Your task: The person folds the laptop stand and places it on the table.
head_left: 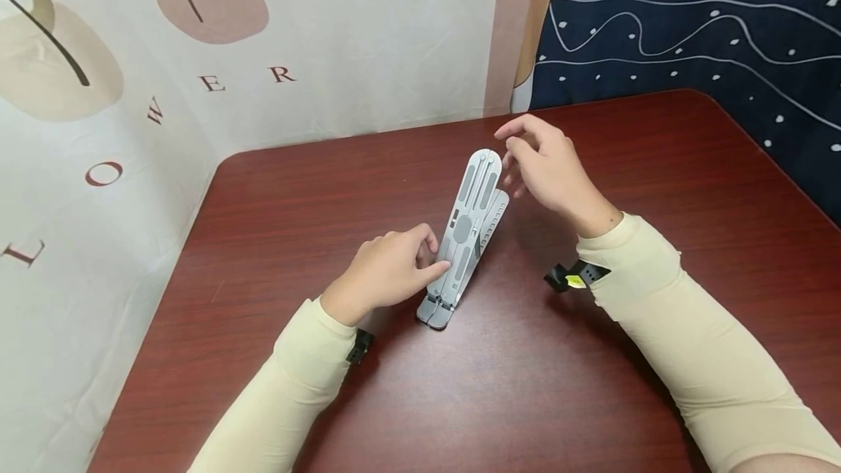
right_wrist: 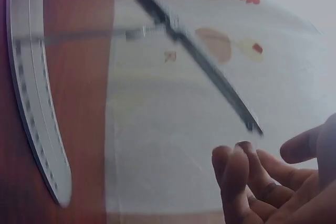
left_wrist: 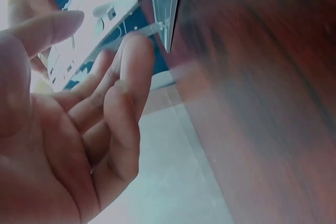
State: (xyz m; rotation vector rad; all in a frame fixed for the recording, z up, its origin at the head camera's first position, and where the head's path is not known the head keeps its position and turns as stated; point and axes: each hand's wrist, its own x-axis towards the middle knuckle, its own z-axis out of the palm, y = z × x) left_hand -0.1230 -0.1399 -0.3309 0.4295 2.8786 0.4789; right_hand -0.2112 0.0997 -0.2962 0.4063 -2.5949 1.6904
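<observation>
A silver folding laptop stand [head_left: 463,228] stands near the middle of the table, its top plate raised at a slant over the lower bar. The bar's row of notches [right_wrist: 44,103] shows in the right wrist view. My left hand [head_left: 394,265] is at the plate's left edge near the hinged end, with the thumb right at the edge. Its other fingers bend loosely beside the plate, as the left wrist view shows the stand [left_wrist: 107,3] beyond them. By the raised end, my right hand [head_left: 542,166] hovers with loosely bent fingers, a small gap from the plate's tip.
The dark red wooden table [head_left: 296,188] spreads around the stand. Behind it hang a pale printed curtain [head_left: 394,35] and a navy cloth with white trees [head_left: 657,35]. Black straps with small devices [head_left: 558,277] are on both wrists.
</observation>
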